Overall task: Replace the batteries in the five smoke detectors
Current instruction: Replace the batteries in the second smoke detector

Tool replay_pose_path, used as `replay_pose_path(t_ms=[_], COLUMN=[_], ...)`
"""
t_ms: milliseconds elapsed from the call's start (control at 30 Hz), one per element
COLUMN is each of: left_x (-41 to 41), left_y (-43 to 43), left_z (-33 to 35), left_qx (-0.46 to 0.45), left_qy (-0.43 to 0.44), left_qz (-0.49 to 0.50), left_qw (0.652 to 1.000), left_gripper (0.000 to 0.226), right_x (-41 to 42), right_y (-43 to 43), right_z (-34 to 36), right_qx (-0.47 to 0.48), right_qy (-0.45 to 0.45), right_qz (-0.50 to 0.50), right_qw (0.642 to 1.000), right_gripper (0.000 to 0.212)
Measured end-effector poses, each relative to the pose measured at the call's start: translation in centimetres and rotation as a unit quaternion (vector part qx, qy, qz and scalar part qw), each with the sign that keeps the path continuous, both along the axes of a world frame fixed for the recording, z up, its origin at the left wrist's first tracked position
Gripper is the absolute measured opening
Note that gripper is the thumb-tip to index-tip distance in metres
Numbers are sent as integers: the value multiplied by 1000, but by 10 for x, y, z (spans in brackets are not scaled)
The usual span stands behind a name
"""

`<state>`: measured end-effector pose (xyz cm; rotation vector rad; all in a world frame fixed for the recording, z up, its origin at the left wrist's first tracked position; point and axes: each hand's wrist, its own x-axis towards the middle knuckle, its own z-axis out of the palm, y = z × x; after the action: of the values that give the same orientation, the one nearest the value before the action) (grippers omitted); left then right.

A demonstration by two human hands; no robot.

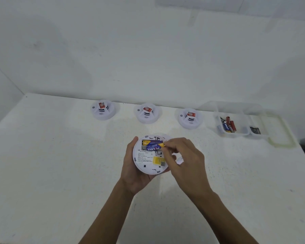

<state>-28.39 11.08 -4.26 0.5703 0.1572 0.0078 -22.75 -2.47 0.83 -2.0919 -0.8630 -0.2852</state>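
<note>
Taking the open detector at the middle of the desk as the landmark, the scene reads as follows. Behind it and to the left, near the wall, stands the first of three closed detectors, dome side up with a red sticker on top. Directly behind the landmark stands a second one, and behind and to the right a third; all three sit apart from each other in a row, and they look untouched.

The left hand cradles the open detector from below and from its left edge, fingers curled around the rim, back side turned up so the battery bay shows. One blue and yellow battery lies in the far slot. The right hand, just right of the bay, pinches the end of a second battery between thumb and fingertips; that battery rests tilted in the near slot, not fully seated. Whether it is going in or coming out cannot be told.

Far right of the landmark, a clear plastic box holds several loose batteries, red and blue, with its lid lying beside it.

Only four detectors are in view. By my judgement the work is at an early or middle stage: one unit is in hand, three wait.
</note>
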Motion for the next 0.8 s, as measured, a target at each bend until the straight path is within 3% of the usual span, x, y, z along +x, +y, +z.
replay_pose_path(t_ms=[367, 667, 800], left_x=[1, 2, 3], left_y=[-1, 4, 1], left_z=[-4, -12, -14], left_qx=[3, 27, 26], left_qy=[-4, 16, 2], left_qz=[-6, -5, 9], left_qw=[1000, 1000, 1000], left_gripper=[62, 61, 62], right_x=[-12, -9, -6], right_y=[6, 2, -2], right_z=[-7, -10, -8], right_qx=[-18, -115, -138], right_qy=[-85, -230, -247], right_qz=[-43, -9, 2], right_qw=[995, 966, 959], right_gripper=[39, 35, 37])
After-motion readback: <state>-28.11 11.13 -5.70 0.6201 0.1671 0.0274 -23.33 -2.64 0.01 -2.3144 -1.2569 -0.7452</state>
